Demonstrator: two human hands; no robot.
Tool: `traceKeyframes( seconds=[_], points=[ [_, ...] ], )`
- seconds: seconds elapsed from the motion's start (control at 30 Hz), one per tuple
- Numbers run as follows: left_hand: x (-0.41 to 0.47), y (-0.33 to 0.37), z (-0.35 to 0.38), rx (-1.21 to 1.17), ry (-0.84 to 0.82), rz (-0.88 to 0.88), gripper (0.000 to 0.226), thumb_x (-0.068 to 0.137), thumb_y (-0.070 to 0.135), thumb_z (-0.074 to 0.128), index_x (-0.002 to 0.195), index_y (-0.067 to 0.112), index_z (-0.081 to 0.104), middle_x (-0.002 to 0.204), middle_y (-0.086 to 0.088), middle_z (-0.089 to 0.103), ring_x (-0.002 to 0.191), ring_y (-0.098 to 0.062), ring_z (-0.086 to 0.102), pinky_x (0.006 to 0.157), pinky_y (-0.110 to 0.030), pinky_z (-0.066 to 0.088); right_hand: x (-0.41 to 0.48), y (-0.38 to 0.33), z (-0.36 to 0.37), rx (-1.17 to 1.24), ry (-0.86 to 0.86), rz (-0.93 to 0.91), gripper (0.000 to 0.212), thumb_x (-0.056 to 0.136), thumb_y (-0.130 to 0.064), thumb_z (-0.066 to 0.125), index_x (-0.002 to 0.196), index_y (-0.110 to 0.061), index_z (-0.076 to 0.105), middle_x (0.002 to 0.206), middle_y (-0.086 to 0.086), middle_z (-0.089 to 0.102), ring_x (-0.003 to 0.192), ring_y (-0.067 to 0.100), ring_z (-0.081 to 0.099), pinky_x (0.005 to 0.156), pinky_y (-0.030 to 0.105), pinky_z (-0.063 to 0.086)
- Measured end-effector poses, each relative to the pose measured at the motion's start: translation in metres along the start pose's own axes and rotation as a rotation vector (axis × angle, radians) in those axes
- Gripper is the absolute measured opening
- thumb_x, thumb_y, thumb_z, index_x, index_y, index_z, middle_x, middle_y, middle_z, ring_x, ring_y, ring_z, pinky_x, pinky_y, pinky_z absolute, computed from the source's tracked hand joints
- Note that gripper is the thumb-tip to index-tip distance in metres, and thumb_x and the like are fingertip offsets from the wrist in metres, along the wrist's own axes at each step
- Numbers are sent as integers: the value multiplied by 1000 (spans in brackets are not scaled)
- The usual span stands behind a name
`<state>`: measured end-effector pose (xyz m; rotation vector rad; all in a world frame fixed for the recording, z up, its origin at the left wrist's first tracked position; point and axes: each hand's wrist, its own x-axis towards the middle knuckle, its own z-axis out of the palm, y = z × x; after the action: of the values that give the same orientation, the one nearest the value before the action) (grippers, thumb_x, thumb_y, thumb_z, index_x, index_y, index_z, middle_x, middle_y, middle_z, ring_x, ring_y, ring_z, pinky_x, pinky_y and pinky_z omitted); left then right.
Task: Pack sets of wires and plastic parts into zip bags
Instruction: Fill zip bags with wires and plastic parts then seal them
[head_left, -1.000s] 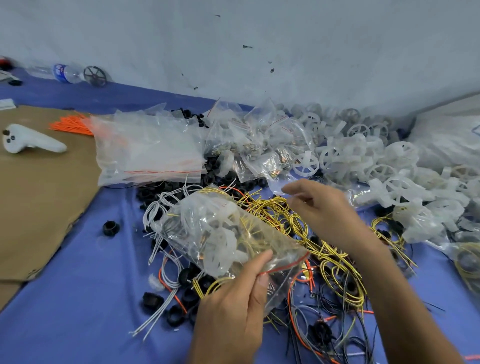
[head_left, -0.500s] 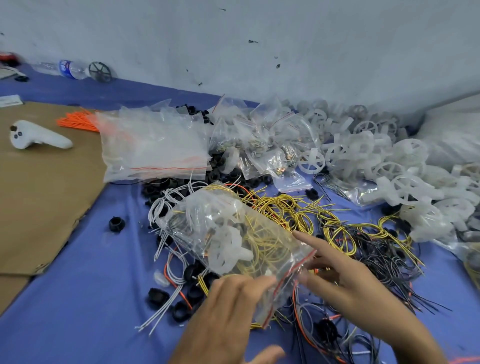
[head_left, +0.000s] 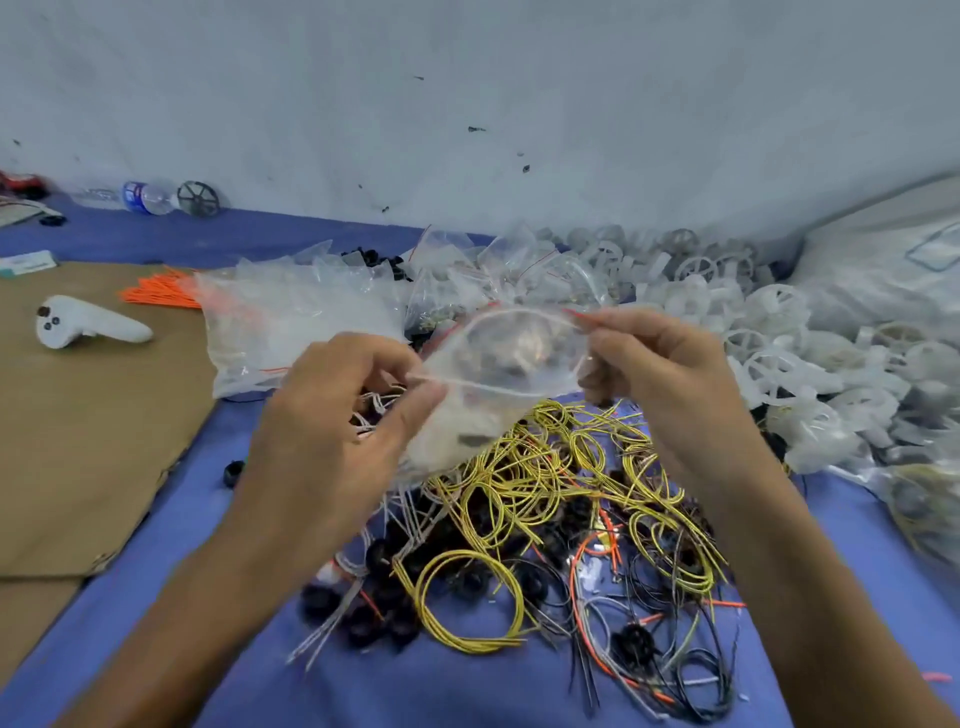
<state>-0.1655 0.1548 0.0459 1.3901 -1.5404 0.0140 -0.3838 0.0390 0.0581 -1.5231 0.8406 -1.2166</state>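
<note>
Through the head camera, from my remote seat, I am watching two bare hands holding a zip bag (head_left: 498, 364) up in the air, its mouth gaping toward the lens. The left hand (head_left: 353, 415) is pinching the left end of the mouth between thumb and curled fingers. The right hand (head_left: 660, 374) is pinching the right end, by the red-lined strip, with its other fingers curling in. The bag is hanging between the two sets of fingertips, touching nothing below.

I am reading the outward pull as a way of keeping the mouth wide for the next piece (or, just as plausibly, of lining up the strips for sealing). Inside, a white plastic piece and something dark are showing, too blurred to name.

Straight beneath the fingers, yellow wires (head_left: 519, 478) are lying in loose coils, probably kept there for easy reach. Beyond the right fingers, white plastic parts (head_left: 779, 332) are piling up; beyond the left fingers, a stack of empty bags (head_left: 291, 322) is waiting. Far off past the left fingers a bottle (head_left: 143, 197) is lying, its blue label too small to read. I am finding no legible writing anywhere.
</note>
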Motion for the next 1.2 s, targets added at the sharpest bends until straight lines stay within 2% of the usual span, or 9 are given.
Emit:
traceKeyframes(
  seconds=[0.07, 0.2, 0.4, 0.53, 0.73, 0.87, 0.93, 1.07, 1.2],
  points=[
    [27, 6, -12, -123, 64, -20, 14, 88, 39, 69, 86, 36, 55, 80, 10, 60, 65, -2, 51, 58, -12, 40, 17, -25, 5, 51, 40, -53, 21, 90, 2, 57, 97, -9, 74, 62, 6, 66, 57, 19, 60, 53, 25, 50],
    [61, 13, -20, -374, 117, -45, 10, 86, 39, 70, 87, 42, 61, 79, 18, 66, 71, -9, 56, 65, -27, 46, 30, -61, -3, 57, 88, -138, 24, 82, -5, 57, 91, -16, 76, 58, 5, 63, 51, 18, 53, 47, 25, 44],
    [39, -12, 15, -443, -15, -194, 10, 88, 35, 70, 92, 45, 70, 84, 7, 70, 74, -10, 54, 67, -25, 47, 10, -41, -24, -117, 154, -46, 29, 78, -3, 52, 86, -19, 75, 47, 2, 53, 41, 16, 40, 40, 21, 34],
    [23, -23, 29, -491, -28, -299, 13, 89, 29, 72, 89, 41, 72, 80, 12, 68, 73, -6, 54, 68, -14, 46, -6, -29, -32, -205, 105, -19, 31, 84, 1, 50, 90, -19, 73, 49, 0, 52, 44, 15, 42, 42, 21, 36],
    [21, -17, 26, -523, 6, -295, 5, 86, 34, 69, 88, 36, 73, 76, 11, 69, 66, -3, 53, 63, -12, 45, -8, -56, -10, -433, -46, -296, 16, 91, -18, 61, 95, -28, 72, 63, 4, 64, 58, 13, 60, 52, 26, 43],
    [14, -8, 27, -521, 14, -290, 4, 88, 34, 68, 89, 34, 72, 75, 10, 68, 64, -8, 50, 57, -20, 44, 1, -72, 23, -818, -297, -435, 21, 93, -36, 63, 112, -28, 69, 105, -11, 68, 99, 5, 59, 88, 22, 42],
    [11, -5, 27, -515, 19, -280, 5, 90, 32, 66, 90, 30, 71, 73, 10, 66, 60, -7, 47, 52, -21, 40, 7, -75, 36, -1006, -444, -418, 30, 93, -44, 60, 118, -29, 67, 117, -10, 64, 111, 7, 53, 94, 21, 35],
    [7, -2, 26, -491, 27, -257, 5, 94, 26, 66, 91, 28, 70, 66, 14, 59, 51, 0, 41, 47, -12, 33, 9, -75, 45, -1071, -547, -333, 21, 92, -47, 57, 104, -34, 68, 108, -12, 64, 105, 11, 56, 93, 36, 44],
    [5, -1, 23, -487, 13, -260, 7, 91, 34, 64, 91, 35, 70, 71, -5, 61, 54, -5, 40, 46, -19, 34, 8, -73, 48, -982, -525, -327, 16, 88, -42, 60, 89, -30, 69, 91, -13, 67, 93, 10, 61, 84, 38, 49]
  ],
)
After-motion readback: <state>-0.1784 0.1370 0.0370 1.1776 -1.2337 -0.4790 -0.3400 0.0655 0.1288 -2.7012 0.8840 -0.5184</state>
